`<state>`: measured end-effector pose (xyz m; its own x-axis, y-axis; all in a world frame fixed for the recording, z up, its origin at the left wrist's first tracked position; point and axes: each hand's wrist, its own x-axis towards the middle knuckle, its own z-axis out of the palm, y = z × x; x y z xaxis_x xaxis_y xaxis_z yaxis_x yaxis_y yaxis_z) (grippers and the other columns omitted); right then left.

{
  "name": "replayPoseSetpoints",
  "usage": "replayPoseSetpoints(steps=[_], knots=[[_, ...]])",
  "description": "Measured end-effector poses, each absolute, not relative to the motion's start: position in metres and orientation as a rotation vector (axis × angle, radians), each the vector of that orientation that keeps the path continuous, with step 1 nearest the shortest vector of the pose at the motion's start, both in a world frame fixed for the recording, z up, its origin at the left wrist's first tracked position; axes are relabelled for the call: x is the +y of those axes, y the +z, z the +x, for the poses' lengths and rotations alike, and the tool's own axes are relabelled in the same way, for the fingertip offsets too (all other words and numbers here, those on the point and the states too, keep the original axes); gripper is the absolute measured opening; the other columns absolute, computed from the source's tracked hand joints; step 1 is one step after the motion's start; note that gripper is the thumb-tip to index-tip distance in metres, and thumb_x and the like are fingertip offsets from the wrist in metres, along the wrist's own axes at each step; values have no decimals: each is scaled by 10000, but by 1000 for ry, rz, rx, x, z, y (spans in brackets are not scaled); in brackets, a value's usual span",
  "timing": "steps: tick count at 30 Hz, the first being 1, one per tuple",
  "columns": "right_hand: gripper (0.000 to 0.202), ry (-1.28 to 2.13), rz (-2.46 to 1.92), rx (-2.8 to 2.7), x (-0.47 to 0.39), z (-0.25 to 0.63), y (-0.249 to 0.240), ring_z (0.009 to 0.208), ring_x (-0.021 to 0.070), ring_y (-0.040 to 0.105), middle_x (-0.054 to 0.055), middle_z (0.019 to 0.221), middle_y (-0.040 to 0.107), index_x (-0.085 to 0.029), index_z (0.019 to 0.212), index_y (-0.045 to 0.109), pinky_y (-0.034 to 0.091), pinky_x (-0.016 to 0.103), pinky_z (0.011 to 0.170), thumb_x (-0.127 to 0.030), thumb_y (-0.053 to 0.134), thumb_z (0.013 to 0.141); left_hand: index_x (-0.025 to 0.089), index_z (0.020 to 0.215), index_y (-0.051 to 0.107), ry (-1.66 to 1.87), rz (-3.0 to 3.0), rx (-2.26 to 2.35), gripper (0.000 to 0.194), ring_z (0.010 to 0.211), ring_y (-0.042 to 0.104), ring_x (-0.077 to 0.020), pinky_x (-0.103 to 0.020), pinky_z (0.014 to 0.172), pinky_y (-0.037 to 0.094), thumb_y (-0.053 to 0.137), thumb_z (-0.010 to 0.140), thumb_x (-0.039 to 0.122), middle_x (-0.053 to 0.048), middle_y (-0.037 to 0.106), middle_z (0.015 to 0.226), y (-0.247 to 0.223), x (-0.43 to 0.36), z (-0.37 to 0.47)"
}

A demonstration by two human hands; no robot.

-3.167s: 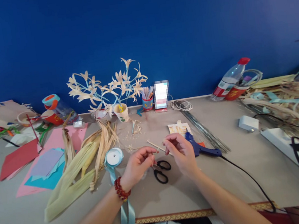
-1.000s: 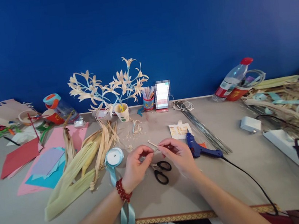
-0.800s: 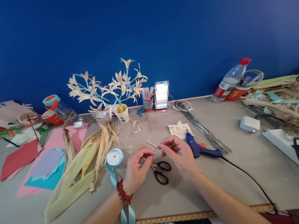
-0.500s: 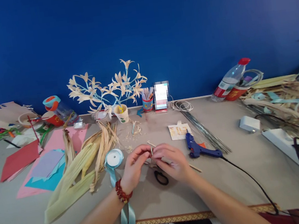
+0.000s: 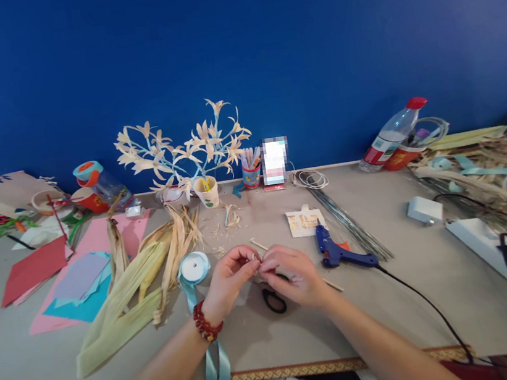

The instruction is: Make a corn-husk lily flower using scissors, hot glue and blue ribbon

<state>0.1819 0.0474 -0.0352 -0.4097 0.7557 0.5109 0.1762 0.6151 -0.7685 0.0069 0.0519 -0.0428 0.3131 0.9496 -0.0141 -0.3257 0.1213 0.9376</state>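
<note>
My left hand (image 5: 229,280), with a red bead bracelet at the wrist, and my right hand (image 5: 290,277) meet fingertip to fingertip over the table's middle. Both pinch a small pale piece of husk (image 5: 255,258) between thumb and fingers; most of it is hidden. Black scissors (image 5: 274,301) lie under my right hand. A thin wooden stick (image 5: 257,243) runs beneath the hands. A spool of light blue ribbon (image 5: 193,267) sits just left of my left hand.
Dried corn husks (image 5: 127,294) and coloured paper sheets (image 5: 78,278) lie at left. A husk-flower bouquet in a cup (image 5: 206,191) stands at the back. A blue glue gun (image 5: 336,254), wire bundle (image 5: 349,224), bottle (image 5: 390,132) and power strip (image 5: 499,245) are at right.
My hands, apart a second ago, have come together. The right hand has moved left over the scissors and now touches the left hand's fingertips around the small piece.
</note>
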Motion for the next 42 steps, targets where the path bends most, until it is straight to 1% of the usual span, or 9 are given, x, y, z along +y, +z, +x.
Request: replayPoseSetpoints(steps=[5,11,18,23,27,32,35,38,42], knots=[[55,898,-869,-1708,45,179,-34,720,176,597,36,778,617,-221,831,602,504,304,668,-211,560,866,165,820,592,1071,1020,794,130,754,539,-126,-239,721,431,656,809,277,-18,596,821,-42,49,9],[47,909,-885,-1643,45,179,-35,730,176,587,38,803,602,-218,825,597,494,299,668,-216,565,860,173,845,592,1069,1021,795,119,747,570,-124,-244,726,444,652,815,271,1,600,792,-45,49,11],[85,822,-855,-1692,45,180,-34,826,200,616,61,870,631,-226,878,626,500,323,725,-183,553,871,165,822,571,1021,1014,789,134,706,559,-119,-241,694,436,634,830,283,3,597,738,-45,48,10],[131,651,-865,-1835,46,182,-35,953,220,609,78,992,646,-236,877,612,483,377,839,-125,548,856,163,759,545,965,1035,818,182,670,542,-125,-251,678,425,596,846,315,0,582,685,-41,49,10],[183,546,-824,-1951,47,183,-35,944,218,603,78,1001,666,-244,931,600,491,396,824,-92,527,859,157,710,546,890,1154,876,194,648,524,-124,-249,667,420,543,856,285,4,560,652,-38,50,9],[186,432,-746,-2057,51,183,-34,924,212,604,82,1014,683,-229,939,585,505,387,802,-74,518,861,160,691,543,888,1411,968,173,641,495,-120,-238,641,395,505,850,218,20,531,641,-44,52,5],[186,450,-723,-2104,52,183,-36,873,205,609,75,945,692,-227,948,582,509,367,769,-74,521,862,164,699,537,881,1530,1011,175,640,483,-118,-233,623,382,485,859,208,24,515,645,-47,53,4],[158,530,-795,-2027,51,183,-37,863,206,610,76,912,679,-221,927,586,504,358,757,-90,530,858,168,705,529,902,1622,1076,191,639,474,-118,-225,604,377,479,879,230,23,515,652,-44,51,5],[112,721,-862,-1846,50,181,-39,840,195,614,67,886,653,-209,896,598,496,340,753,-124,530,866,172,779,556,983,1751,1171,134,677,518,-125,-223,620,400,497,885,229,7,570,720,-38,47,7]])
